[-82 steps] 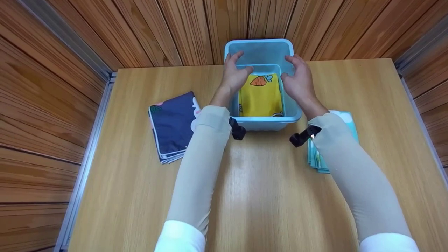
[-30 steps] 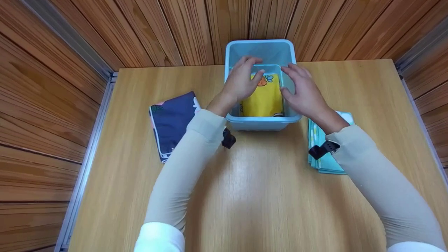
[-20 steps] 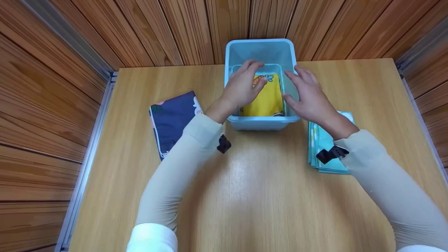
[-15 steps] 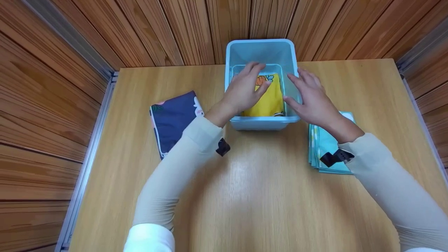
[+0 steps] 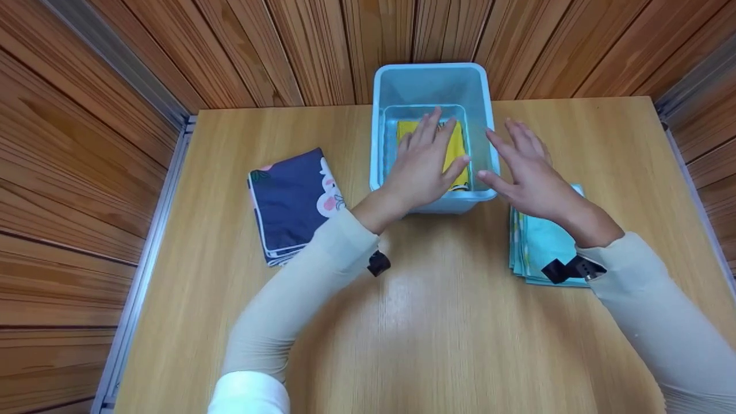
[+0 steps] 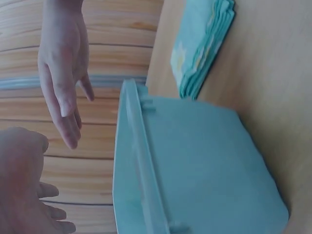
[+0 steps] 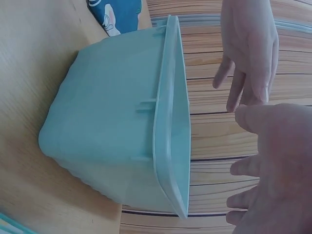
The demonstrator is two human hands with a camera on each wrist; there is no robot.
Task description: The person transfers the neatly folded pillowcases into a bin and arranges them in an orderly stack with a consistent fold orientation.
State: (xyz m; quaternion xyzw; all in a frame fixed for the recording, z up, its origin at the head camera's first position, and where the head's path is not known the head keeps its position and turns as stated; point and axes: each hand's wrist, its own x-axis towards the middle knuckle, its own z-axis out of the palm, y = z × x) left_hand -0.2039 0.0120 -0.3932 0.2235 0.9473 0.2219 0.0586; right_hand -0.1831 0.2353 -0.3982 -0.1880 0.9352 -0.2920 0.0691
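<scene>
Left hand (image 5: 422,169): empty, fingers extended, above the bin (image 5: 431,85).
Right hand (image 5: 532,181): empty, fingers spread, near its right rim.
Yellow cloth (image 5: 456,145): in the bin, below the nearer left hand.
Bin axis: front to back.

Even light fell on the table (image 5: 448,345), leaving a pale glare mid-surface and soft shadows by the bin (image 5: 445,206) (both wrist views looked hazier).

Wooden table (image 5: 437,333) under navy cloth (image 5: 290,204), light-blue bin (image 5: 431,86) and turquoise cloth stack (image 5: 540,236).
</scene>
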